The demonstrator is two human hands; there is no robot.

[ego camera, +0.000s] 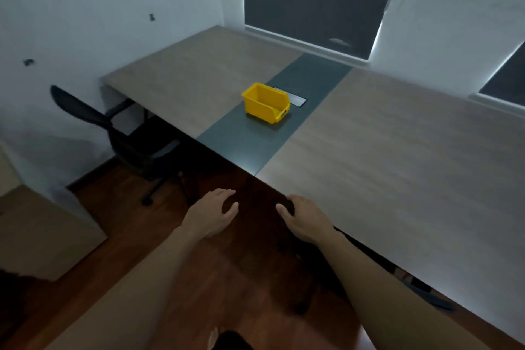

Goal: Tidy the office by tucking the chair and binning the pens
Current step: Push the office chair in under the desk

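Presently: chair (pixel 133 136), middle left, seat half under desk (pixel 397 165), up-left of the hands; left hand (pixel 211 214) nearer, relaxed, empty. Right hand (pixel 305 219) at desk edge, fingers curled into shadow, hold untellable. Yellow bin (pixel 265 104) centre.

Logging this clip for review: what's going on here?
A person stands at the near edge of the desk with both hands out in front. The left hand hangs relaxed above the floor and holds nothing. The right hand is at the desk edge, its fingers curled over something dark that is too dim to make out. A yellow bin sits on the desk's dark strip; no pens show. A black chair is drawn up to the desk's far left end.
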